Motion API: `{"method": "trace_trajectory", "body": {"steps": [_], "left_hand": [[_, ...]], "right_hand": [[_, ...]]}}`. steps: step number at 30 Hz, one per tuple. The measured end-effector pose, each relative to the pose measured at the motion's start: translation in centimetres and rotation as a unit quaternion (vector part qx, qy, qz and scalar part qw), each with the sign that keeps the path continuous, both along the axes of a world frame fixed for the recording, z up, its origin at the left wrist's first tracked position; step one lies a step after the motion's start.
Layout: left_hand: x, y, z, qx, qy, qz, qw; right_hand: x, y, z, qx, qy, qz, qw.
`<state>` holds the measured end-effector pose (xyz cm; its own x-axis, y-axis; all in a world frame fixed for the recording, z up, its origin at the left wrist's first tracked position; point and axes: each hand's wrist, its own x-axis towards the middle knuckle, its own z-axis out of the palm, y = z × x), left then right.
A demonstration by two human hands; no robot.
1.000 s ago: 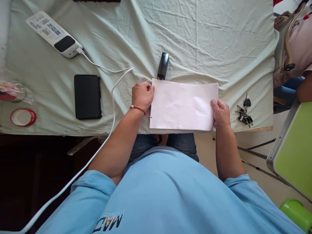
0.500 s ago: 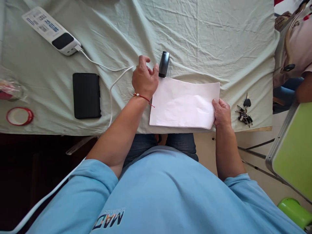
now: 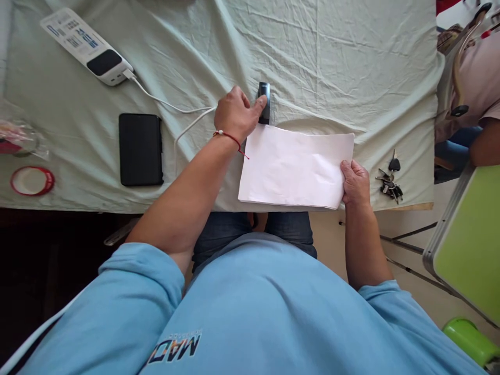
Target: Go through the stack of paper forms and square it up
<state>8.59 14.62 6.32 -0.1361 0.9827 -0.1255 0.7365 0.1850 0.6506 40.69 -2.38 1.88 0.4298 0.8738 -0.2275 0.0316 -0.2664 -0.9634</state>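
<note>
White rectangular stacked paper sheets are laid near the 6 o'clock edge of a pale green wrinkled tablecloth; clock directions taken from the stack's middle. The stack's 3 o'clock edge is pinched by the right hand, thumb on top, fingers closed, some tips hidden. At 11 o'clock a glossy black oblong stapler is seen, near end at the stack's far edge; whether paper is inserted cannot be told. The stapler is touched by the left hand, thumb laid on it; the other fingers are curled with tips hidden, so how far they are closed, or whether a grip is had, cannot be told. A thin red string bracelet is worn on the left wrist. At 9 o'clock a flat black rectangular case is placed, and farther out a round red ring. At 10 o'clock a white oblong power bank is plugged to a white cable. At 3 o'clock, just past the right hand, black and silver keys are bunched.
</note>
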Motion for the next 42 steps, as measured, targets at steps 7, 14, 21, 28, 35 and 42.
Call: {"method": "trace_trajectory", "body": {"steps": [7,14,21,28,35,42], "left_hand": [[1.4,2.1,0.4,-0.060,-0.002,-0.073,0.995],[0.9,1.7,-2.6,-0.061,-0.092,-0.046,0.993],[0.5,0.8,-2.5,-0.062,-0.105,-0.028,0.992],[-2.8,-3.7,-1.8,-0.073,-0.047,-0.072,0.994],[-5.0,-8.2,-3.1,-0.006,-0.056,-0.011,0.998],[-6.2,-11.9,-3.7,-0.019,-0.079,-0.032,0.996]], "right_hand": [[0.2,-0.4,0.1,-0.005,-0.017,0.007,1.000],[0.0,-0.6,0.0,-0.005,-0.001,-0.006,1.000],[-0.1,-0.9,0.3,-0.004,-0.001,0.000,1.000],[-0.5,-1.7,0.6,-0.031,0.036,0.027,0.999],[-0.5,-2.4,0.2,-0.054,0.041,0.025,0.997],[-1.1,-3.1,0.7,-0.063,0.054,0.046,0.995]]}}
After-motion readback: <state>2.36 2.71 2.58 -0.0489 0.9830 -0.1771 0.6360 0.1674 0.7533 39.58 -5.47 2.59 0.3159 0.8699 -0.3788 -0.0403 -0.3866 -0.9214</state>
